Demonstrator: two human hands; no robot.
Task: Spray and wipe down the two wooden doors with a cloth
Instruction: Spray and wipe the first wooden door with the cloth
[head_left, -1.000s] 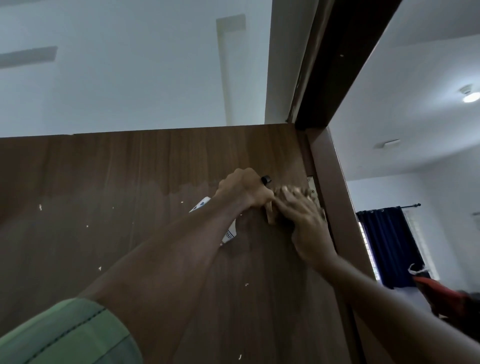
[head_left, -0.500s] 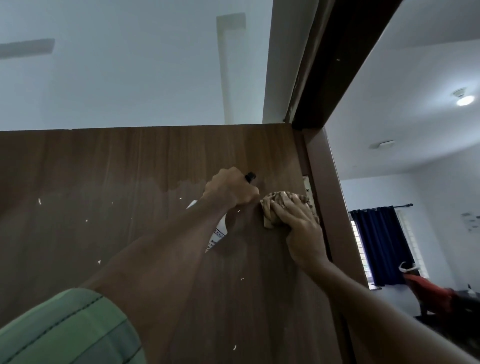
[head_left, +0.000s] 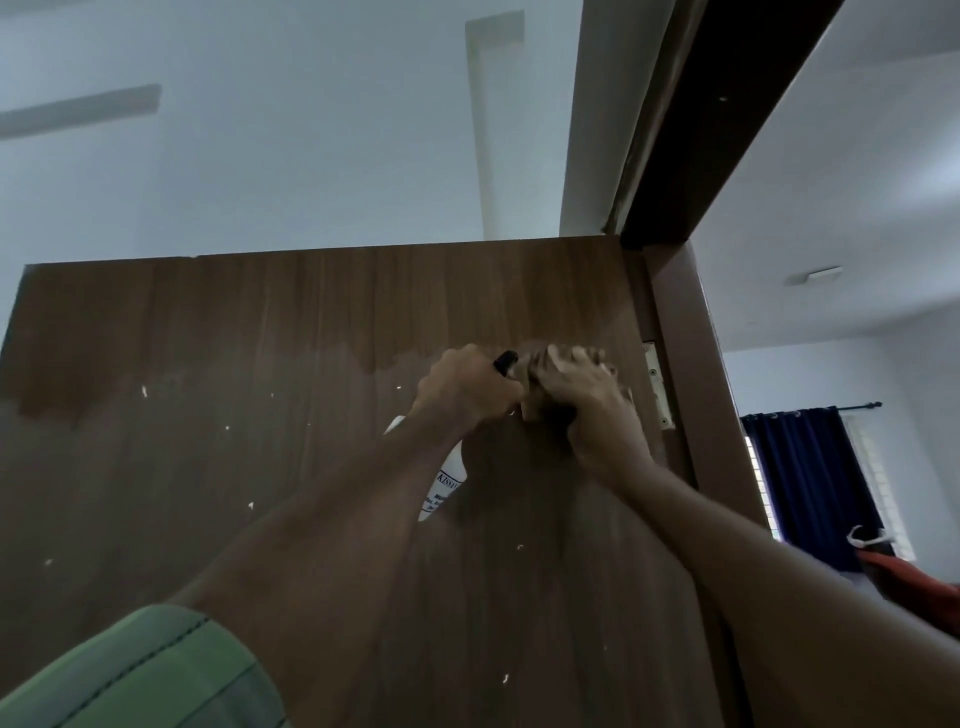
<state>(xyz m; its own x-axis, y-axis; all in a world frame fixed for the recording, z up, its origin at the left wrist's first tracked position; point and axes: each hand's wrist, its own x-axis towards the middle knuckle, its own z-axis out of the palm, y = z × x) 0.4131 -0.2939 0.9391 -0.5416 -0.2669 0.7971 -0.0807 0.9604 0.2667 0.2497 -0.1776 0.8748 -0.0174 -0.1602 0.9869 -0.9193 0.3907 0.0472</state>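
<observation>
A wooden door (head_left: 218, 467) fills your view, its upper band darker than the paler face below. Nearest you, a green sleeve (head_left: 140, 675) covers your left arm. Your left hand (head_left: 462, 387) is curled round a white spray bottle (head_left: 441, 486), its black nozzle poking up. Touching it, your right hand (head_left: 582, 400) clutches a brown cloth (head_left: 540, 395) against the door near the upper right corner, beside the hinge (head_left: 658, 384). Beyond the frame hangs a dark blue curtain (head_left: 810, 478).

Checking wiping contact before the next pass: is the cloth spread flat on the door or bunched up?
Bunched up. The cloth shows as a crumpled wad under the curled fingers of the right hand, against the door.
</observation>
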